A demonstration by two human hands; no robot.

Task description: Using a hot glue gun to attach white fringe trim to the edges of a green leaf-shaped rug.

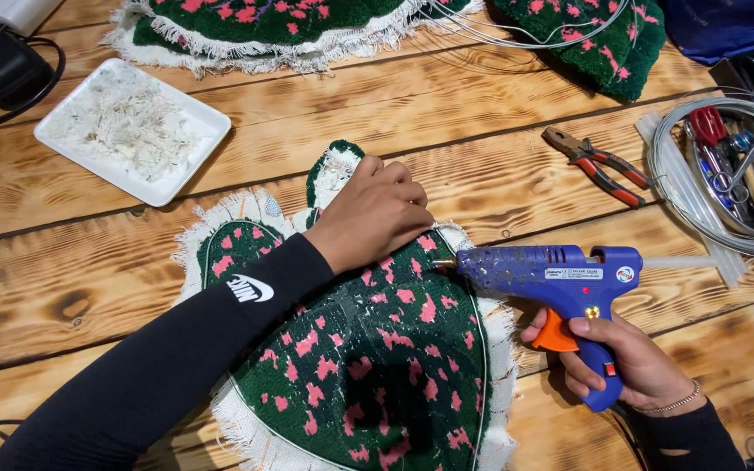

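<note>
Craft workshop, plank table (pixel 447 113), pliers (pixel 595 166) (wire coil (pixel 682 187) beside)

The left hand (pixel 375 212) hides the rug piece (pixel 377 366) edge beneath it; the piece's lower part and 2 more tufted pieces (pixel 255 26) are cropped.

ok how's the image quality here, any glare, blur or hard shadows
Head view: sharp throughout, no motion blur on the left hand or the right hand. Light is soft and even; a faint sheen lies on the wooden table, with mild highlights on the blue glue gun and the white tray. Shadows are weak, just under the gun and pliers. Plank lines curve slightly toward the edges.
</note>
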